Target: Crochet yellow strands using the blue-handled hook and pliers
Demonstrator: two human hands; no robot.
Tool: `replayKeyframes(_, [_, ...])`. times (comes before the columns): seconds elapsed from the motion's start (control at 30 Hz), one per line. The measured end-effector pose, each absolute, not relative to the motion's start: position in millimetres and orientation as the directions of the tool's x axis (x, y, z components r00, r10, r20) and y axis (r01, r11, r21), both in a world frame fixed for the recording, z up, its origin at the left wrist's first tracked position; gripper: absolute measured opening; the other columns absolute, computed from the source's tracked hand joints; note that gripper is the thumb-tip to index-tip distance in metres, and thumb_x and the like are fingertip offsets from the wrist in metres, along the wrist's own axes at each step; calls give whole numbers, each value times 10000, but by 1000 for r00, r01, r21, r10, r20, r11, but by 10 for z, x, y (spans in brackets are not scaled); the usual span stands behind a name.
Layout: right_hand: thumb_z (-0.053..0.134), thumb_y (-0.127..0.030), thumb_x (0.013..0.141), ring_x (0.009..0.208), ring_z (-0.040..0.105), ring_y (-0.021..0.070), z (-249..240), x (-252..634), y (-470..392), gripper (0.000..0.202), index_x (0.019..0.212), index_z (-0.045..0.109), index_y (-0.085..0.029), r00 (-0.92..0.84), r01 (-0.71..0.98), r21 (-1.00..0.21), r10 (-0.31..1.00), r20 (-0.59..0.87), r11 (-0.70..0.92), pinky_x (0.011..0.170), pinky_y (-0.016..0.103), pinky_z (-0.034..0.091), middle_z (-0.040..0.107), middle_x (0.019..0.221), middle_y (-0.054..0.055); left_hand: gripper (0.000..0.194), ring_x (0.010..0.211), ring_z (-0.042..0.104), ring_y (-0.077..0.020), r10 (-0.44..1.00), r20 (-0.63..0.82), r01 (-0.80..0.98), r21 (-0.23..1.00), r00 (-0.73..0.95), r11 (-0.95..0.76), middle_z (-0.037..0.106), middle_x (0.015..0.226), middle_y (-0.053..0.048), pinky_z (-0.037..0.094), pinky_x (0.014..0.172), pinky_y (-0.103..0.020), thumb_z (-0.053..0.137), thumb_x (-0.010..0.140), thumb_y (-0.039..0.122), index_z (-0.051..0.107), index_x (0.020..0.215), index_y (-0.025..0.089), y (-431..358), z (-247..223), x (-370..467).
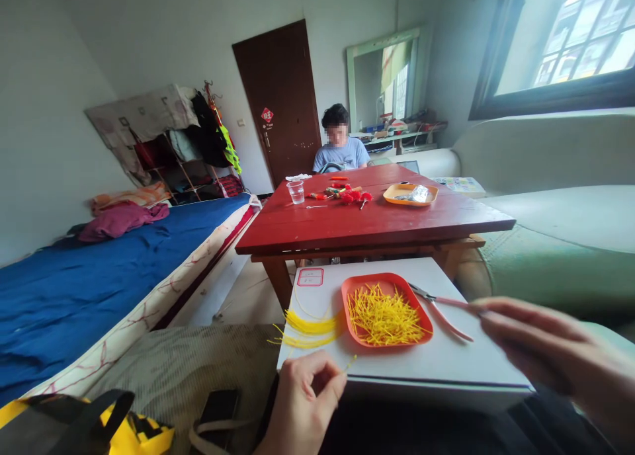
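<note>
In the head view, the left hand [310, 395] pinches a short yellow piece [352, 362] between thumb and forefinger, just in front of the white box [446, 364]. The right hand [540, 346], blurred, has its fingertips at the end of one pink handle of the pliers [452, 324], though whether they grip it I cannot tell. The pliers lie beside a red tray [404, 288] of cut yellow pieces [384, 316] on the box, with longer yellow strands [310, 325] to the tray's left.
</note>
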State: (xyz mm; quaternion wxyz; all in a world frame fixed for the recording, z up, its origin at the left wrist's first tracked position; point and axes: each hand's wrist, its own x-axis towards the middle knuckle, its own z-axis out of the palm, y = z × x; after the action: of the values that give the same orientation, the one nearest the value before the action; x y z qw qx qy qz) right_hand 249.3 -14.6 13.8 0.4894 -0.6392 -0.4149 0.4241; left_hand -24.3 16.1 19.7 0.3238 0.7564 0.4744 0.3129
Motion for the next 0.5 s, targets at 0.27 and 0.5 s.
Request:
replayKeyframes(0.27, [486,-302,781,735,667,307,7,2507,283,357,1071,618,-142,86,974,-222,978,188,-43,586,361,434,665,898,158,351,387,304,-69,951,-90,66,995,297,74,382,405,65,222,429,-195,643,669,446,464,541,172,67,-95,-29])
replayKeyframes(0.5, [390,-170,775,604,678,318,143,2461,324,221,758,610,-152,133,990,-64,975,178,-123,460,326,340,681,685,165,444,367,273,-49,943,-135,-5,990,305,143,364,389,76,211,409,-190,693,602,539,469,517,165,27,-131,-18])
